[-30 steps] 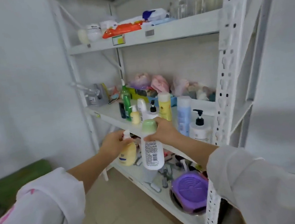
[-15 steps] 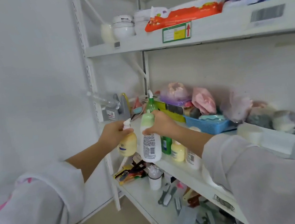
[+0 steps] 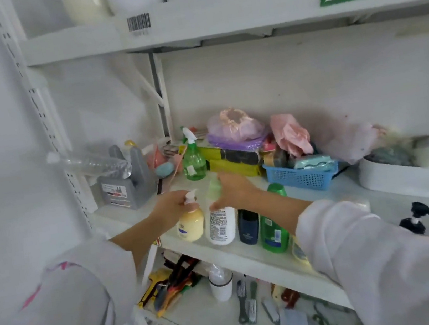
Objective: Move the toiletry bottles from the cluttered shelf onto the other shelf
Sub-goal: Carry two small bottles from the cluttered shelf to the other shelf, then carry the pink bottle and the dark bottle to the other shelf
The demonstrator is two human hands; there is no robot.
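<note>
Yellow pump bottle (image 3: 190,225) and white bottle (image 3: 222,226) standing upright, side by side, on middle shelf (image 3: 250,252) front edge. Left hand (image 3: 171,208) gripping yellow bottle's pump. Right hand (image 3: 235,189) wrapping white bottle's green cap. Dark blue bottle (image 3: 248,226) sitting just right of white bottle, green bottle (image 3: 274,229) next along.

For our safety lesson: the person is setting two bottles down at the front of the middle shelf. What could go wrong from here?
1. The yellow pump bottle and the white bottle stand close to the shelf edge; a nudge on release might tip them onto the shelf below.
2. The right hand could brush the dark bottle or the green bottle close beside it and knock them over.
3. The left hand grips only the pump top, which may slip.
</note>
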